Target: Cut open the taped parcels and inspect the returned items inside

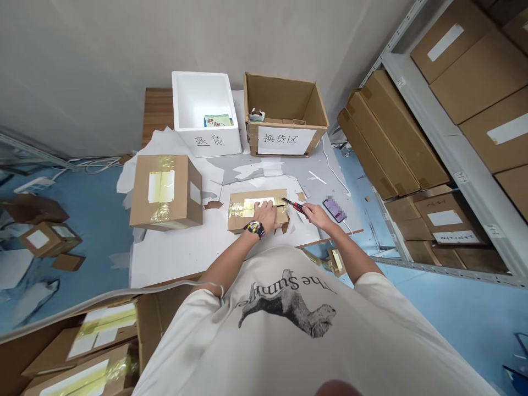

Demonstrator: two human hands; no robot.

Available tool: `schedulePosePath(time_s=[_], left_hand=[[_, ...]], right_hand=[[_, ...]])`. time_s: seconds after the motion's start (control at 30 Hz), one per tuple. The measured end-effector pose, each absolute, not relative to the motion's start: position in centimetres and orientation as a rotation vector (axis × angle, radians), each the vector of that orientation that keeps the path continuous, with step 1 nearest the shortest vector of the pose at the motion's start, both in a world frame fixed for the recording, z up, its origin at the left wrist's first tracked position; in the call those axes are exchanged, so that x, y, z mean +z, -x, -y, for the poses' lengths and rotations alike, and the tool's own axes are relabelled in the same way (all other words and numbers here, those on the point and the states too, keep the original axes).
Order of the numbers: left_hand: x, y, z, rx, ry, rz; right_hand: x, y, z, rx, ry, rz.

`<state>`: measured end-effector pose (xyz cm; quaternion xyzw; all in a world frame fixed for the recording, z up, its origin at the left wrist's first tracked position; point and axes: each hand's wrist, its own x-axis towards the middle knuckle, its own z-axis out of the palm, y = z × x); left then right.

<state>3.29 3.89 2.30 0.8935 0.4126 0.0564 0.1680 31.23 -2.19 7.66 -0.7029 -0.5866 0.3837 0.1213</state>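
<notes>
Cardboard carton (247,220) is held steady under the left hand (263,215), its fingers spread flat on top, while a red utility knife (292,205) is gripped closed in the right hand (317,216), blade tip set to the yellow tape (237,209) just right of the left fingertips

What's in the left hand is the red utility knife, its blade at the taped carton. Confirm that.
Wrong hand. The head view shows the red utility knife in the right hand, not the left. Its blade is at the taped carton, as you said; the left hand rests on top of that carton.
</notes>
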Motion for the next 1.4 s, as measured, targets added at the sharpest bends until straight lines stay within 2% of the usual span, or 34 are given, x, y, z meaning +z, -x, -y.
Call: schedulePosePath(time_s=[0.2, 0.33, 0.47, 0.8, 1.2, 1.4], left_hand=[[2.1, -2.9, -3.7, 0.326, -2.417, -1.27], [1.8, -2.8, -3.0, 0.365, -2.421, -1.239], [1.7, -2.9, -3.0, 0.399, -2.422, -1.218], [1.4, -2.8, -2.6, 0.443, -2.417, -1.199], [1.7, -3.0, -2.9, 0.443, -2.4, -1.167], [2.0, -3.1, -2.8, 0.446, -2.38, -1.164]], right_hand=[[9.8, -32.3, 2.4, 0.915, 2.157, 1.987], [10.8, -32.2, 2.1, 0.904, 2.182, 2.092], [10.9, -31.4, 1.7, 1.041, 2.183, 2.003], [9.8, -32.2, 1.0, 1.754, 1.956, 1.444], [11.0, -34.4, 0.7, 1.82, 1.929, 1.532], [10.7, -35.2, 1.9, 1.687, 1.913, 1.518]])
